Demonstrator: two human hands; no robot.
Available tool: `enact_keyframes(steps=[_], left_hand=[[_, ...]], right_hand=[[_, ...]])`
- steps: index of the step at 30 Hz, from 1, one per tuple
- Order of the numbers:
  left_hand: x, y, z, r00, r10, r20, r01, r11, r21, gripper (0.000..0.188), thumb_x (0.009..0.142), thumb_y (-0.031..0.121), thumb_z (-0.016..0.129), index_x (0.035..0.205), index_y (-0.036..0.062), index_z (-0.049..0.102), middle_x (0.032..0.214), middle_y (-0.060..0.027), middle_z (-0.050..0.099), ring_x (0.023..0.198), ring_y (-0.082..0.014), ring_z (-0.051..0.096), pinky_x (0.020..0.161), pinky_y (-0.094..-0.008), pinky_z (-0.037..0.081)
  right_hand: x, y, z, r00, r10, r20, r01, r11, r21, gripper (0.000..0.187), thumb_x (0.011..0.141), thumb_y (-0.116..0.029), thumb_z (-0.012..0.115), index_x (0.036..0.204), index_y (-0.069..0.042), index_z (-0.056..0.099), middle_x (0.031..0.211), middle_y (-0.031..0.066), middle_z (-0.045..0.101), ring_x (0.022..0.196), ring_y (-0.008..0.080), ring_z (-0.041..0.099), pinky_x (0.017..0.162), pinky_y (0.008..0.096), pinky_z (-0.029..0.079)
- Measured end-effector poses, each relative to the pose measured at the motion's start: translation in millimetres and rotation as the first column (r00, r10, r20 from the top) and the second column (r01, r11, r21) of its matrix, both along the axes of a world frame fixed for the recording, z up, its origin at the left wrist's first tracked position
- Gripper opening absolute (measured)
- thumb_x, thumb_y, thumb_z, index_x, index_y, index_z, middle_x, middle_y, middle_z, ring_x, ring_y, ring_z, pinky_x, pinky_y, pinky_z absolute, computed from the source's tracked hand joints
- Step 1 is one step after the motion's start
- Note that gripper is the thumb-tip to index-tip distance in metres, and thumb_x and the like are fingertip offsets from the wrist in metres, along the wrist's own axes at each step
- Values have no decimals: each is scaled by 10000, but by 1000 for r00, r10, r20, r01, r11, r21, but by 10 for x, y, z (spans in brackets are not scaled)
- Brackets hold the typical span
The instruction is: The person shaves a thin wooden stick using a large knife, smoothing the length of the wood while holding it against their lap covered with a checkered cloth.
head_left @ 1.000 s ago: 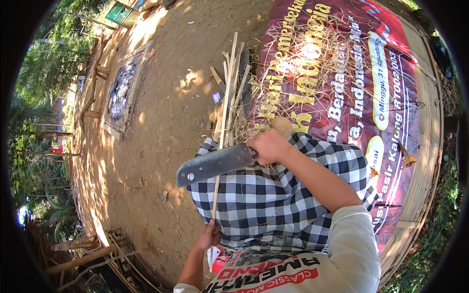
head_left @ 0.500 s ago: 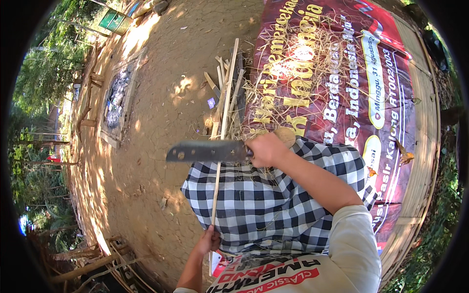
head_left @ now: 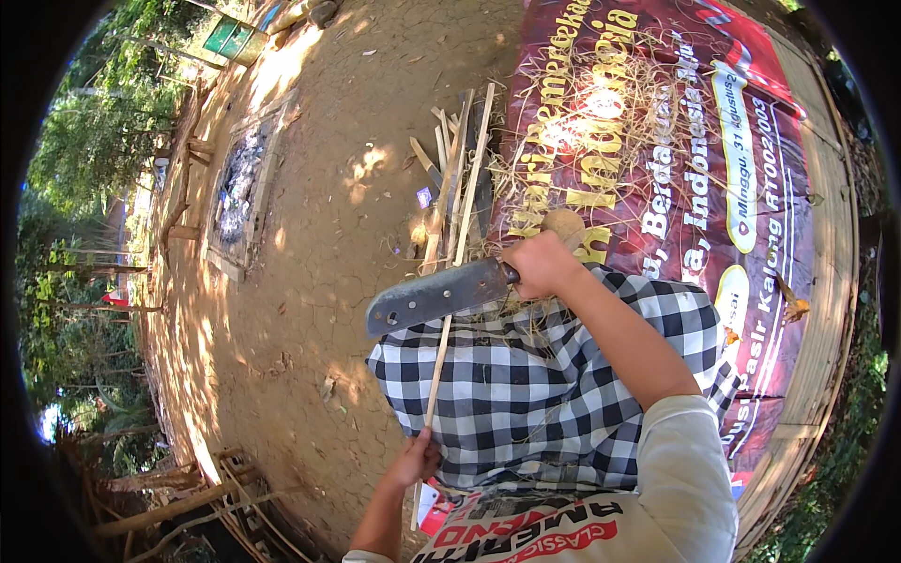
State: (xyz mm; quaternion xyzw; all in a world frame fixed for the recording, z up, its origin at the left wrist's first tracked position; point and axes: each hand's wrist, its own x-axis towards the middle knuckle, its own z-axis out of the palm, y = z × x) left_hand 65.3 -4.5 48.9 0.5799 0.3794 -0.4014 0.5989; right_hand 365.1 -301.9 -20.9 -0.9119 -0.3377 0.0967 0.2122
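My right hand (head_left: 542, 265) is closed round the handle of a broad dark cleaver (head_left: 441, 296), whose round wooden end (head_left: 564, 225) shows past the fist. The blade points left and lies across a long thin bamboo strip (head_left: 438, 368); whether its edge bites into the strip I cannot tell. Down near my waist, my left hand (head_left: 416, 459) grips the strip's lower part. The strip runs from there up past the blade. Black-and-white checked cloth (head_left: 526, 375) covers my lap beneath both hands, with pale shavings on it.
Beyond my lap lies a pile of split strips (head_left: 445, 192) on the cracked earth. A maroon printed banner (head_left: 657, 178), strewn with shavings (head_left: 638, 113), covers a bamboo platform (head_left: 815, 281) on the right. A framed ash pit (head_left: 239, 188) and a green bin (head_left: 232, 39) stand off to the left.
The cleaver's blade has tilted, its tip now lower than the handle, and my right fist has risen slightly. The whole view has shifted a little. My left hand keeps its grip.
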Motion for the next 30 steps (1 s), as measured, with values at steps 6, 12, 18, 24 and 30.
enact_keyframes(steps=[6, 12, 18, 24, 30], left_hand=[[13, 10, 14, 999, 33, 0, -33, 999, -6, 557, 984, 552, 384, 592, 164, 308, 492, 38, 268, 378, -115, 238, 367, -296, 178], [59, 123, -63, 999, -26, -37, 24, 998, -55, 572, 982, 572, 360, 586, 165, 293, 492, 52, 241, 377, -113, 227, 370, -291, 179], [-44, 88, -70, 999, -35, -6, 35, 998, 51, 567, 1001, 537, 340, 585, 151, 347, 485, 35, 300, 379, -111, 275, 367, -295, 212], [-413, 134, 16, 1000, -1, -16, 1, 1000, 22, 541, 1009, 532, 305, 609, 168, 322, 509, 37, 266, 399, -113, 239, 392, -290, 189], [-369, 229, -74, 998, -54, -27, 55, 998, 42, 574, 1003, 562, 273, 588, 166, 279, 492, 32, 252, 393, -113, 249, 389, -283, 200]], right_hand=[[297, -557, -63, 901, -424, -94, 414, 904, -108, 226, 659, -240, 670, 828, -89, 673, 793, 126, 686, 784, 307, 678, 742, 416, 539], [133, -505, 18, 901, -432, 48, 432, 902, 12, 232, 651, -209, 668, 837, -70, 663, 763, 159, 672, 732, 324, 675, 688, 414, 549], [-192, -68, 180, 997, -81, 1, 81, 996, 26, 251, 615, -217, 684, 798, -59, 621, 705, 142, 658, 683, 330, 662, 630, 424, 532], [303, -404, -35, 989, -146, -3, 145, 988, -51, 236, 639, -230, 686, 832, -103, 643, 755, 118, 675, 730, 309, 666, 667, 431, 530], [283, -603, -158, 915, -403, -34, 402, 915, -40, 261, 647, -193, 660, 878, -74, 648, 767, 164, 668, 738, 349, 659, 670, 444, 531]])
